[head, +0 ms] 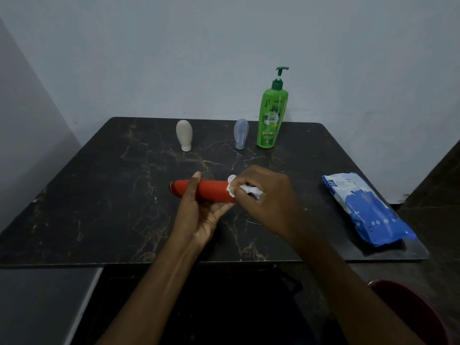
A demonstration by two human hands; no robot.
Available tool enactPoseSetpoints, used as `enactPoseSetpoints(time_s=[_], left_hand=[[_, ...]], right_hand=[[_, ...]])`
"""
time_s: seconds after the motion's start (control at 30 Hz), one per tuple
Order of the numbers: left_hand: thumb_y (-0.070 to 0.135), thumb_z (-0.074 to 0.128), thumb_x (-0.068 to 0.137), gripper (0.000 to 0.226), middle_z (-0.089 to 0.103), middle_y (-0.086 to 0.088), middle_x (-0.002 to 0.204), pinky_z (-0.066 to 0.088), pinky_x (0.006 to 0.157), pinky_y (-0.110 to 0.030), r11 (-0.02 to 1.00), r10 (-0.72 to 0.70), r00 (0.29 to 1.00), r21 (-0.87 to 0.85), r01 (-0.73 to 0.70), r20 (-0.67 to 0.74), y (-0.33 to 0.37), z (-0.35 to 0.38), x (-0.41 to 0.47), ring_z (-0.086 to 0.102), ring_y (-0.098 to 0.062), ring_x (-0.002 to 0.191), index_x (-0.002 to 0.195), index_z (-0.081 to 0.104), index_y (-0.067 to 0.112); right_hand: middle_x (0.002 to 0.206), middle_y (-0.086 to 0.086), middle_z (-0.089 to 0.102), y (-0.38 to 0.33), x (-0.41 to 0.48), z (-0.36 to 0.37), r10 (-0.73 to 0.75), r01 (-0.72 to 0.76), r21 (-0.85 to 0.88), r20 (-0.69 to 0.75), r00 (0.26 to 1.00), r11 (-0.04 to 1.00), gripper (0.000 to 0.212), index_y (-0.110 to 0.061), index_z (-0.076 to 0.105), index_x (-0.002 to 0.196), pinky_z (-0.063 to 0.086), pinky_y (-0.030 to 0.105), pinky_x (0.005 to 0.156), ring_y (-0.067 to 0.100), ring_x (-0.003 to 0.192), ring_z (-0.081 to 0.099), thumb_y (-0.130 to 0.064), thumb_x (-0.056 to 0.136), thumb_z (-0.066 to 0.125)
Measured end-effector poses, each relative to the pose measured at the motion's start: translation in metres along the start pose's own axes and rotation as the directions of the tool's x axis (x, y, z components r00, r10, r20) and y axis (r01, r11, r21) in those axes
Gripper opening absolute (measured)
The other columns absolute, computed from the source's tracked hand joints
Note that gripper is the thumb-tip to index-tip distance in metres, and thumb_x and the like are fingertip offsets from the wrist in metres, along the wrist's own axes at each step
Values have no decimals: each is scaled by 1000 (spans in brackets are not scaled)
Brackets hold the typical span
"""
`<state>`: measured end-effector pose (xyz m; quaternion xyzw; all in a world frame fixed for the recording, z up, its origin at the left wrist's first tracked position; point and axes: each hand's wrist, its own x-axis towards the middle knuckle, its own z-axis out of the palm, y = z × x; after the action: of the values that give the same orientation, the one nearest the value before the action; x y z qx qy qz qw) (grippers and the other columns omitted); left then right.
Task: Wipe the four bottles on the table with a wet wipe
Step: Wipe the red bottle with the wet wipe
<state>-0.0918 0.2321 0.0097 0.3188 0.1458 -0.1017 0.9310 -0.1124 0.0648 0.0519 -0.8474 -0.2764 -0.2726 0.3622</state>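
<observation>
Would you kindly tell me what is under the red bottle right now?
The left hand cradles the red bottle from below, fingers under it and thumb over the top, above the table. Its right end is partly hidden by the wipe held in the right hand.

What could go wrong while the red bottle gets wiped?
The long red plastic bottle lies sideways in the left hand; wet from the white wipe that the right hand pinches, it might slip and drop onto the dark table. The beige bottle and the pale blue bottle stand on narrow caps, so a reaching arm could tip them. The blue-and-white wipes pack lies near the table's right edge and could get nudged off.
</observation>
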Motion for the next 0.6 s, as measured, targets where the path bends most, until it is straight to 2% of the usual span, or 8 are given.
enactPoseSetpoints(time_s=[0.13, 0.3, 0.43, 0.6], left_hand=[[34, 75, 88, 67, 71, -30, 115, 61, 80, -59, 1000, 30, 1000, -9, -30, -8, 3, -2, 2, 71, -46, 106, 140, 44, 4], [35, 70, 94, 60, 72, -29, 115, 60, 86, -58, 999, 18, 1000, 44, -19, 11, -5, 0, 0, 72, -41, 107, 139, 46, 3], [34, 72, 92, 59, 72, -29, 113, 61, 82, -59, 999, 41, 999, 4, -41, -6, 0, -1, 0, 72, -45, 105, 136, 45, 4], [35, 72, 91, 65, 71, -30, 116, 61, 84, -57, 1000, 18, 1000, 17, -18, -2, -5, 1, -3, 72, -43, 107, 139, 43, 3]], right_hand=[[91, -1, 70, 5, -9, -2, 68, -67, -18, 83, 994, 998, 10, -12, 73, 95, 51, 22, 75, 6, 81, 63, -14, 86, 70], [90, -2, 71, 0, -2, -1, 9, -8, 38, -16, 1000, 999, 8, -16, 73, 92, 49, 17, 76, 4, 81, 63, -14, 85, 69], [93, 1, 71, 6, -13, -1, 61, -61, -1, 49, 997, 998, 11, -11, 74, 96, 54, 30, 77, 10, 83, 65, -11, 86, 69], [95, -4, 68, 1, -9, -2, 45, -47, 41, 38, 998, 998, 9, -16, 71, 96, 49, 16, 78, 4, 86, 62, -20, 88, 69]])
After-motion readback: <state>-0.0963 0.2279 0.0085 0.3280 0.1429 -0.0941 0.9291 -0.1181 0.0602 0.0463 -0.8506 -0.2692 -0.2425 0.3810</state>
